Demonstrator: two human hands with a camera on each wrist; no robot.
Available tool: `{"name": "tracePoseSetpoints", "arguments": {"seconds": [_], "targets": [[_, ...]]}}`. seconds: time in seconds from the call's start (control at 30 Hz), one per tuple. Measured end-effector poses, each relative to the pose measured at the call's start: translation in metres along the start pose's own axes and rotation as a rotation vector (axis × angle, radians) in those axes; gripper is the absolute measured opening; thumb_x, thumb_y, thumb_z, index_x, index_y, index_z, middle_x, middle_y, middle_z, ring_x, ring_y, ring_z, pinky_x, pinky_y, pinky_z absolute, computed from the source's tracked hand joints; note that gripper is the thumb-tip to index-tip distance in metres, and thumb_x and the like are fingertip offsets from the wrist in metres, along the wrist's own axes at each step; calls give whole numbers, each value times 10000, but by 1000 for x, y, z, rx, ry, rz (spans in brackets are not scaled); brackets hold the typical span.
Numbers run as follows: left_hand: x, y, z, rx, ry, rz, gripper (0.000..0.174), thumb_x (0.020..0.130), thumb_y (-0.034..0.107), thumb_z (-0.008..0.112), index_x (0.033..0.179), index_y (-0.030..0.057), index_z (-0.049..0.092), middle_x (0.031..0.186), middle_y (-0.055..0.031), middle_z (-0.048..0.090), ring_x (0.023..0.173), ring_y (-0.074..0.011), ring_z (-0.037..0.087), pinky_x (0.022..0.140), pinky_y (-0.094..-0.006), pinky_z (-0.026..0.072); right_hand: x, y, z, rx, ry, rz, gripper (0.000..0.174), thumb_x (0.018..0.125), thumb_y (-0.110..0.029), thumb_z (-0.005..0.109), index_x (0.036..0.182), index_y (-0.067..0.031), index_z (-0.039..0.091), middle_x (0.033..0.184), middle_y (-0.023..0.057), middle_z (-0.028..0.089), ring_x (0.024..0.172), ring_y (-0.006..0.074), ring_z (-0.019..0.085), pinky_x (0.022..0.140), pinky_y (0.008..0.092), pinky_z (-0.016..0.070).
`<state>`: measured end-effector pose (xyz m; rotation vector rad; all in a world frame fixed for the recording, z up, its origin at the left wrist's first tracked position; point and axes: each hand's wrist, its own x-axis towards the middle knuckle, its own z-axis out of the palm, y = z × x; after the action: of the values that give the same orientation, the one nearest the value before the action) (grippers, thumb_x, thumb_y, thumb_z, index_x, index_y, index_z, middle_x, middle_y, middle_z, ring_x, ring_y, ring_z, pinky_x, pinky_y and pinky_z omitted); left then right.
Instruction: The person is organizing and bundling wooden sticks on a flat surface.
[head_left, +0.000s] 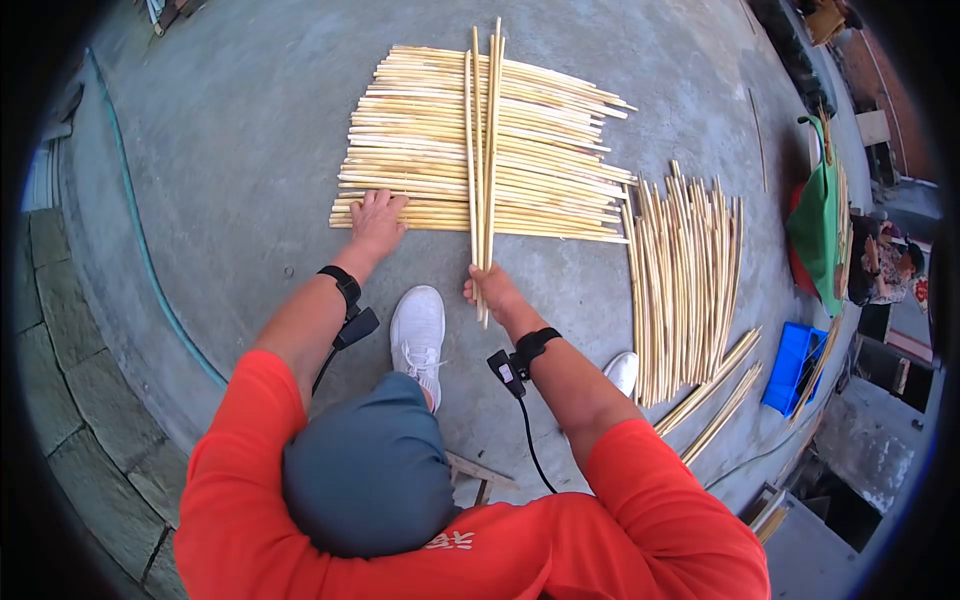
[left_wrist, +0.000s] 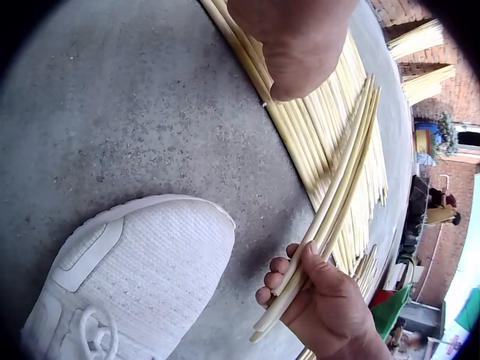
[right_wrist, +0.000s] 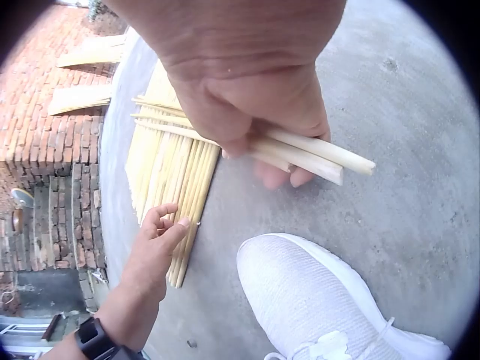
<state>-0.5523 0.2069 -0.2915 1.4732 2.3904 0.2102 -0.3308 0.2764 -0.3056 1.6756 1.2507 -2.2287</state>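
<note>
A green hose [head_left: 135, 205] curves over the concrete, well to the left of the left hand [head_left: 378, 222]. That hand rests at the near left end of a wide layer of pale sticks [head_left: 415, 135], fingers a little bent and parted over the nearest ones; the layer spreads away beyond it and to its right. Below the hand is a white shoe [head_left: 418, 325], with no brand I can read. White characters [head_left: 450, 540] on the red shirt [head_left: 560, 560] are partly folded away, too incomplete to read.

The right hand [head_left: 497, 290] pinches a few long sticks [head_left: 491, 150] near their near ends, thumb against curled fingers; the cut ends poke out below it, and the rest runs forward, crossing over the layer. Right of this hand lie a second layer of sticks [head_left: 690, 280], two smaller bunches [head_left: 722, 410] nearer the body, then a blue crate [head_left: 781, 370] and green cloth [head_left: 815, 230].
</note>
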Motion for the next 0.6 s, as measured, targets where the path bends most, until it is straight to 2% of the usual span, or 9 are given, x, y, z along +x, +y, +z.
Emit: {"name": "tracePoseSetpoints", "arguments": {"seconds": [0.3,0.4,0.47,0.5,0.57,0.6], "targets": [[-30,22,4,-83,-3,-4,376,684,218,653,1041,169,545,1008,-48,450,1024,-229,387,797,-410,310,-21,15,9,-49,-63,55,195,887,-208,459,994,-51,415,749,60,519,620,148,536,545,282,467],[-39,22,12,-130,49,30,336,698,184,631,1020,146,543,995,-58,482,990,-241,420,788,-399,337,-27,23,18,-83,-80,28,184,888,-199,457,992,-53,417,754,59,518,617,144,532,541,277,465],[-40,22,21,-376,259,53,249,739,164,596,973,104,536,924,-77,533,881,-241,491,753,-349,390,-27,27,24,-29,-115,37,168,888,-190,457,985,-59,417,743,54,517,606,140,527,535,271,462],[-42,24,27,-370,255,51,249,739,164,596,973,104,536,924,-77,533,881,-241,491,753,-349,390,-25,30,25,-25,-120,39,168,888,-190,457,985,-59,417,743,54,517,606,140,527,535,271,462],[-39,36,38,-911,-107,-365,186,802,184,558,949,76,516,850,-76,567,782,-198,531,713,-313,426,-16,29,27,4,-173,35,152,889,-184,457,975,-66,417,729,46,515,607,137,529,530,269,462],[-47,52,29,-1193,-222,-484,190,848,228,523,955,72,500,828,-59,571,729,-150,539,674,-303,448,-19,28,26,10,-174,35,152,889,-184,457,975,-66,417,729,46,515,607,137,529,530,269,462]]}}
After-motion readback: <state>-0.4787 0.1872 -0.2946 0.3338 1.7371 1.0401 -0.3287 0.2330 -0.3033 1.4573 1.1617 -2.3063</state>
